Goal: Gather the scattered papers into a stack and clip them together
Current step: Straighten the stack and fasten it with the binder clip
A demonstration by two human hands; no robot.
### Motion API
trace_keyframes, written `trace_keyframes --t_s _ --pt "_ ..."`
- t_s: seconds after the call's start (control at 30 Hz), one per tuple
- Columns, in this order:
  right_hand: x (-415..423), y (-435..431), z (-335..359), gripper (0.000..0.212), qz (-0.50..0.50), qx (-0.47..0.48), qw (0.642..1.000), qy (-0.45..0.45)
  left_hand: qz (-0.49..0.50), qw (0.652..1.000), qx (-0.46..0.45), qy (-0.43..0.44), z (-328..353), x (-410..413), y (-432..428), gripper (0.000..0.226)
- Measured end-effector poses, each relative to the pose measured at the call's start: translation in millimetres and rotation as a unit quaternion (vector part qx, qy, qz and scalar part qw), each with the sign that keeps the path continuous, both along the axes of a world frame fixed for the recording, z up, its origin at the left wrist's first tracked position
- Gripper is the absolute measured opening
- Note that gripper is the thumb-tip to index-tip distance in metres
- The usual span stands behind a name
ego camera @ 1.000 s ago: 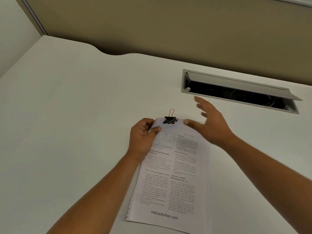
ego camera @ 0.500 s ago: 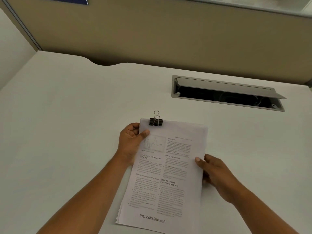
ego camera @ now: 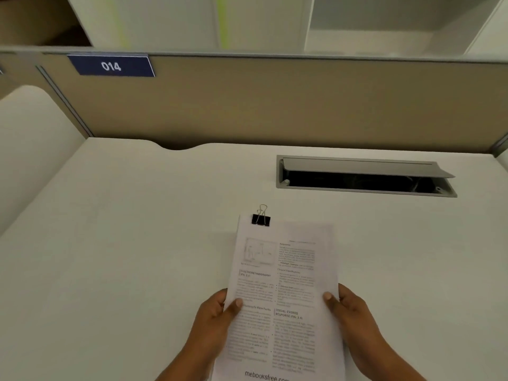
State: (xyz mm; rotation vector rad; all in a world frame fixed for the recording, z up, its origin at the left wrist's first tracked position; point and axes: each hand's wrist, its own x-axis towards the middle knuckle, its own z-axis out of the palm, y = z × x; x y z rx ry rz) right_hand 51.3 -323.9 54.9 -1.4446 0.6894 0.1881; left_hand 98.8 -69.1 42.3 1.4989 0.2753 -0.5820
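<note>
A stack of printed white papers (ego camera: pixel 283 292) is held over the white desk (ego camera: pixel 137 243), low in the middle of the view. A black binder clip (ego camera: pixel 261 219) with wire handles grips the stack's top edge near its left corner. My left hand (ego camera: pixel 217 323) holds the stack's left edge, thumb on the top sheet. On the opposite edge, my right hand (ego camera: pixel 354 323) grips it the same way. The bottom of the stack runs out of the frame.
A grey cable tray (ego camera: pixel 365 176) with its lid propped up is set into the desk at the back right. A tan partition (ego camera: pixel 275 105) with a blue "014" label (ego camera: pixel 111 66) closes the back. A white side panel (ego camera: pixel 30 149) stands at the left.
My left hand slid from the stack's top corner down to its left edge. My right hand moved from near the clip to the right edge. The view tilted up.
</note>
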Motion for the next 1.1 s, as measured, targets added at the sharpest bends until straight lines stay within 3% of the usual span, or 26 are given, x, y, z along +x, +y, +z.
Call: trace_keyframes --t_s 0.2,0.33,0.43,0.63,0.9,1.1 --pt "7.3 14.2 -5.2 0.021 0.101 -0.026 0.994 0.015 0.096 0.995 0.022 -0.027 3.2 6.5 14.8 0.020" --pt "30.4 21.0 -6.3 0.013 0.143 -0.076 0.986 0.046 0.095 0.994 0.027 -0.046 13.9 36.2 24.6 0.019" --pt "64.1 23.2 -5.0 0.031 0.171 -0.143 0.973 0.060 0.089 0.993 0.040 -0.063 16.2 65.6 28.4 0.019" --pt "150.2 32.2 10.5 0.030 0.183 -0.210 0.960 0.023 0.120 0.983 0.078 -0.114 14.2 143.0 30.7 0.018" --pt "224.4 39.2 -0.3 0.029 0.193 -0.269 0.944 0.016 0.094 0.958 0.194 -0.187 8.5 220.8 30.6 0.016" --pt "223.4 39.6 -9.8 0.023 0.195 -0.375 0.906 0.011 0.106 0.894 0.365 -0.236 -12.4 221.6 29.5 0.032"
